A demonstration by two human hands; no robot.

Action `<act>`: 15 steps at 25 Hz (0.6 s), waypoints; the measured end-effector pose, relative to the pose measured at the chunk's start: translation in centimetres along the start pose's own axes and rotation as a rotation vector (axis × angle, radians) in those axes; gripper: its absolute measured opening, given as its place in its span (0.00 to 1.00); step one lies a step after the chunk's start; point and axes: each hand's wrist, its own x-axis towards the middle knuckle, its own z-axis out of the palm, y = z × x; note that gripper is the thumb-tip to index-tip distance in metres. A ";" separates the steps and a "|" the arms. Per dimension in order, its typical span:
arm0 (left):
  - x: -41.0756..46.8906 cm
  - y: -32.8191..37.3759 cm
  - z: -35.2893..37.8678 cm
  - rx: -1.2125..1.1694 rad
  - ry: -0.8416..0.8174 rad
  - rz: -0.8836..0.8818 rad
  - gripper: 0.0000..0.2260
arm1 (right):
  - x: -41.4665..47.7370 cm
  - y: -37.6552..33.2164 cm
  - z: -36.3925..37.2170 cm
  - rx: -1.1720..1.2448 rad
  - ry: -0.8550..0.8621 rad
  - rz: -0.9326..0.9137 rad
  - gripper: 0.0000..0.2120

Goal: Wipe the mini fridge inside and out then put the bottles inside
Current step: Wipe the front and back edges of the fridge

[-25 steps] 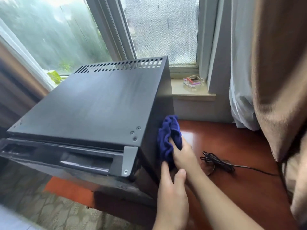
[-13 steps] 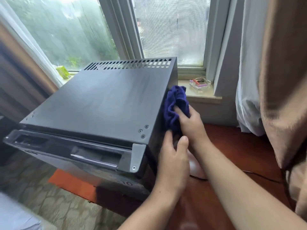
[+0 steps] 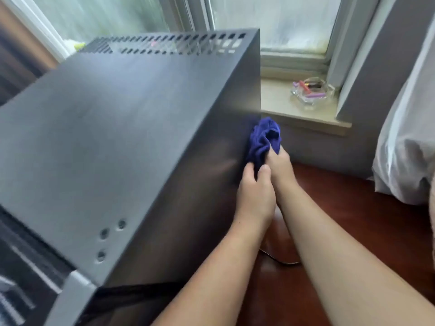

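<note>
- Right hand (image 3: 280, 165) bunches the blue cloth (image 3: 261, 142), pressing it on the right side wall of the mini fridge (image 3: 122, 149)
- Left hand (image 3: 256, 198) rests against that same wall, fingers loose, touching the right hand
- The mini fridge sits on the red-brown table (image 3: 353, 231) by the window (image 3: 282, 20)

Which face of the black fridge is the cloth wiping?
The crumpled blue cloth, in the right hand, is on the black metal mini fridge's upright right side, not its slotted top.
</note>
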 end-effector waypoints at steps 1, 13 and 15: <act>0.9 -1.8 0.8 0.038 0.001 -0.059 0.26 | 0.8 2.5 -0.6 -0.036 0.007 0.067 0.07; 0.2 -7.4 2.0 0.281 0.074 -0.106 0.18 | 0.9 11.4 -2.2 0.227 -0.103 0.289 0.06; 0.4 -3.0 2.3 0.219 0.122 0.071 0.18 | 1.7 4.9 -1.7 0.137 -0.085 0.070 0.03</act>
